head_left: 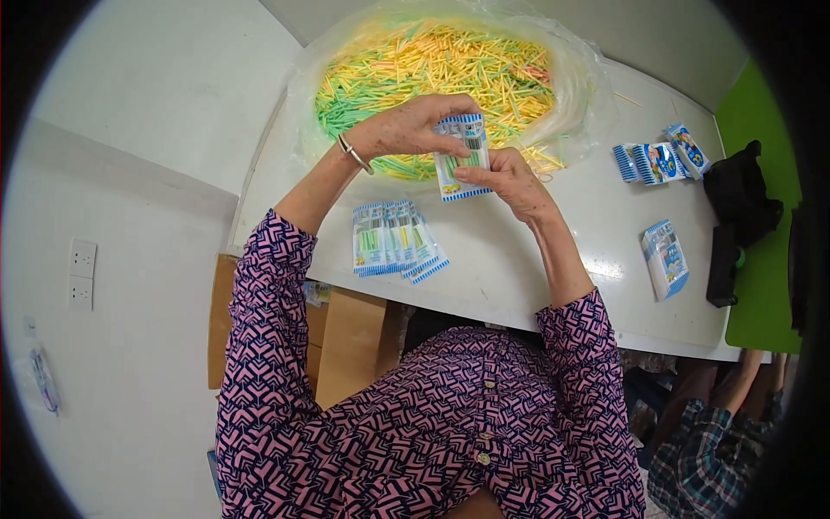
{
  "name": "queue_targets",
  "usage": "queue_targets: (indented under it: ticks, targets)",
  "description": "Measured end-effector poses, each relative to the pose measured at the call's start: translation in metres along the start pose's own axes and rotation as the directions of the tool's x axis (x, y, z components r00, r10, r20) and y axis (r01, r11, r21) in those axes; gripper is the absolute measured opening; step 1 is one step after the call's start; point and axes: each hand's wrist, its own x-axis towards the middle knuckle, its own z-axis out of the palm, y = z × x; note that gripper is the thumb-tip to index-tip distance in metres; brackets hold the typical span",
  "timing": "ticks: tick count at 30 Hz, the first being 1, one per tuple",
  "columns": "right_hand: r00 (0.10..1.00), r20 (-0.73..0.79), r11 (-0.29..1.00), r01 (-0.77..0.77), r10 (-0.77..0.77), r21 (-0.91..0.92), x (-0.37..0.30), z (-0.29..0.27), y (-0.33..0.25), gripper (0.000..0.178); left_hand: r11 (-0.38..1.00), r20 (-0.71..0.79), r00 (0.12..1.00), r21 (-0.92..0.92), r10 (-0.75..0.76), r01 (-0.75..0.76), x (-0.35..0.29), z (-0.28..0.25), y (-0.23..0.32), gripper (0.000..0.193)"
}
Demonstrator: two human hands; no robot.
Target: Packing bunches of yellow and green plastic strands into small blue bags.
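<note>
Over the table, in front of a large clear plastic bag (581, 99), I hold a small flat packet (451, 185) with blue-striped ends and green sticks showing through its window. My left hand (402, 130) grips its upper part, with the thumb across its face. Closed on its right side is my right hand (517, 186), thumb pressed on the front. Thin yellow, green and a few reddish sticks (441, 65) fill the bag in a loose heap. Below my left wrist, several similar packets (370, 242) lie overlapped in a fan on the white table (519, 259).
Blue-and-white packets (659, 164) lie at the table's right, with a small packet stack (665, 261) nearer me. Black objects (742, 195) sit against a green surface (762, 294). An open cardboard box (350, 342) stands below the front edge. Another person's plaid sleeve (705, 458) shows lower right.
</note>
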Motion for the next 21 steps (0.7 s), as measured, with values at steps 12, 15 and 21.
queue_targets:
  ticks: [12, 15, 21]
  targets:
    - [0.629, -0.465, 0.144, -0.493, -0.623, -0.858, -0.162, -0.135, -0.023, 0.039, 0.917, 0.212, 0.909, -0.102, -0.36, 0.387, -0.131, -0.006, -0.013, 0.037]
    - [0.563, -0.562, -0.145, -0.773, -0.606, -0.618, -0.228, -0.2, -0.002, 0.049, 0.939, 0.082, 0.94, 0.127, -0.332, 0.32, -0.149, 0.021, -0.029, 0.037]
    - [0.496, -0.739, 0.313, -0.688, -0.456, -0.655, -0.239, -0.228, 0.024, 0.041, 0.804, -0.15, 0.956, 0.519, -0.251, 0.292, -0.143, 0.039, -0.005, 0.047]
